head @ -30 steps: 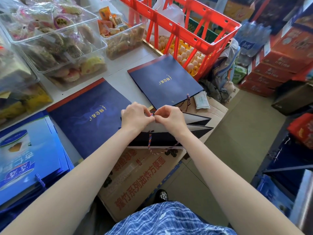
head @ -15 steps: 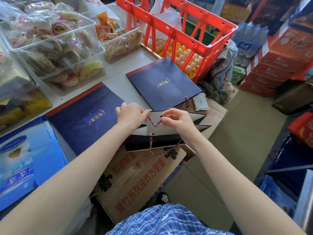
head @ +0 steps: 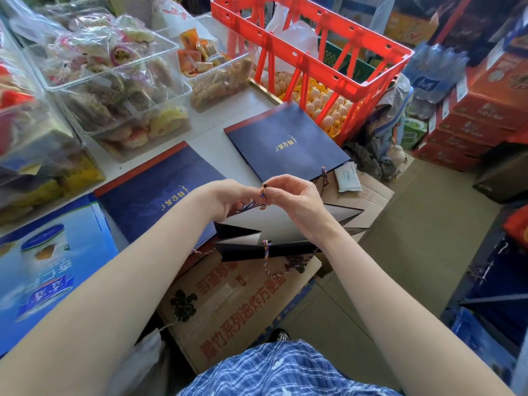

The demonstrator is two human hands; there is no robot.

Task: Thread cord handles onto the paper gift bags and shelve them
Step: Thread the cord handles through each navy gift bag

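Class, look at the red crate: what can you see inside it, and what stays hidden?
Inside the red crate sit trays of eggs and a white plastic bag. The crate's walls and the bag hide the rest.

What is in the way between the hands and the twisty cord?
Nothing visible. Both the left hand and the right hand already pinch the cord end between their fingertips, held up over the open navy gift bag.
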